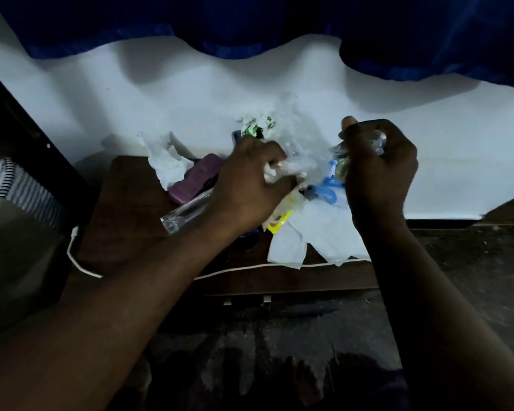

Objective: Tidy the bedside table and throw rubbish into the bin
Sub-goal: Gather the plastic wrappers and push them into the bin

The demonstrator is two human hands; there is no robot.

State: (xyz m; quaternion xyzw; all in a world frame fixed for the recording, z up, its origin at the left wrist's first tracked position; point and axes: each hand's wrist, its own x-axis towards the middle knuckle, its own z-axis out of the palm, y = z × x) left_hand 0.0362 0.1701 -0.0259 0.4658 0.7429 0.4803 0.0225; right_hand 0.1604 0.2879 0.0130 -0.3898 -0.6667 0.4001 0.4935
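Note:
A dark wooden bedside table [131, 209] stands against the white wall, littered with rubbish. My left hand [250, 185] grips one side of a thin clear plastic bag [303, 143]. My right hand [380, 170] pinches the bag's other side, holding it above the table. Under the hands lie white tissue paper [315, 235], a blue wrapper [324, 188] and a yellow packet [278, 222]. A crumpled white tissue [166, 161] and a green-and-white wrapper [257, 124] sit at the back. A purple case [196, 179] and a clear bottle [187, 215] lie left of my left hand.
A white cable [80, 262] runs along the table's front edge and down its left side. A bed with striped cloth [18, 182] stands at the left. Blue curtains [279, 19] hang above. The dark floor [457, 256] lies to the right and in front.

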